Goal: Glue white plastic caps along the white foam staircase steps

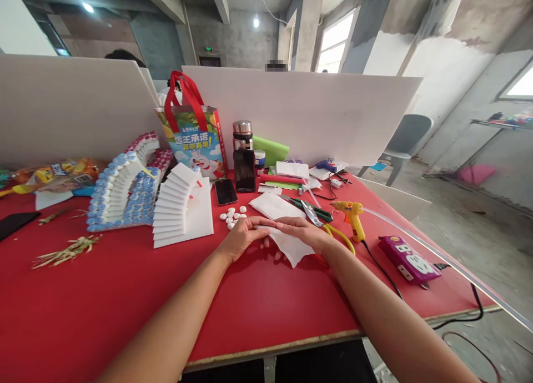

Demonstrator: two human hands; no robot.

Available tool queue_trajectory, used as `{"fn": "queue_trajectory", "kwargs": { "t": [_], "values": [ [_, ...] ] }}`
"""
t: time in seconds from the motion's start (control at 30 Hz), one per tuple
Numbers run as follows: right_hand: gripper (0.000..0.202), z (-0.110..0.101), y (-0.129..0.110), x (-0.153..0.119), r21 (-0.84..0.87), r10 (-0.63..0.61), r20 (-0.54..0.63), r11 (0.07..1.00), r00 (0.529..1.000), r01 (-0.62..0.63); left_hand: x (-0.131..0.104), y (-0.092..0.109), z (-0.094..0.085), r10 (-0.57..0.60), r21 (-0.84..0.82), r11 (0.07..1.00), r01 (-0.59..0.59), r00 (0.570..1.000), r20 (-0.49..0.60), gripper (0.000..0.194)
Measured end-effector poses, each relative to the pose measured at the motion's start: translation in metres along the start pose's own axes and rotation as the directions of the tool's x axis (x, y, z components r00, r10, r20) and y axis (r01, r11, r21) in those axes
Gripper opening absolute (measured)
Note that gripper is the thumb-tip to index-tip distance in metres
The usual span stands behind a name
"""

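A thin white tissue (pixel 293 248) is held between my two hands above the red table (pixel 250 316), with one corner hanging down toward me. My left hand (pixel 245 236) is closed, its thumb and fingers pressed on the tissue's left end. My right hand (pixel 303 233) lies over the upper edge with fingers curled round it, and some fingertips show beneath. Just beyond the left hand is a cluster of small white balls (pixel 233 215). A folded stack of white tissues (pixel 275 205) lies behind the hands. Scissors with yellow handles (pixel 311 213) rest by the right hand.
A yellow glue gun (pixel 353 219) and a purple box (pixel 408 260) with cords lie right. Left stand a fanned white stepped piece (pixel 172 208) and blue-and-white rolled rows (pixel 125 197). Phones (pixel 226 191), a thermos (pixel 242 133) and a bag (pixel 194 141) are behind.
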State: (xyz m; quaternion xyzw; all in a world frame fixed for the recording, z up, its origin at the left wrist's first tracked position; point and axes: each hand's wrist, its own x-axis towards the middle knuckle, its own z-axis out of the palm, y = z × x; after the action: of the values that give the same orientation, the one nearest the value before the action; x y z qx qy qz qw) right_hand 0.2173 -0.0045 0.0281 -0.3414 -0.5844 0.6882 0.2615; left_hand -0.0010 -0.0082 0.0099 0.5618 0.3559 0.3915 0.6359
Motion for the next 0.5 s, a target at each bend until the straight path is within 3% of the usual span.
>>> {"fn": "queue_trajectory", "kwargs": {
  "t": [0.1,0.27,0.5],
  "values": [
    [0.054,0.006,0.004,-0.001,0.005,0.009,0.072,1.000,0.997,-0.009,0.001,-0.008,-0.001,-0.011,0.016,1.000,0.010,1.000,0.011,0.037],
    [0.052,0.009,0.012,-0.001,-0.042,0.041,-0.016,0.998,0.999,-0.042,0.001,-0.015,0.000,0.011,-0.023,1.000,-0.010,1.000,0.020,0.042],
    [0.058,0.014,0.014,-0.003,-0.126,0.107,-0.028,0.986,0.994,-0.110,0.000,-0.019,0.002,0.025,-0.033,0.999,-0.025,0.999,0.020,0.048]
  ]
}}
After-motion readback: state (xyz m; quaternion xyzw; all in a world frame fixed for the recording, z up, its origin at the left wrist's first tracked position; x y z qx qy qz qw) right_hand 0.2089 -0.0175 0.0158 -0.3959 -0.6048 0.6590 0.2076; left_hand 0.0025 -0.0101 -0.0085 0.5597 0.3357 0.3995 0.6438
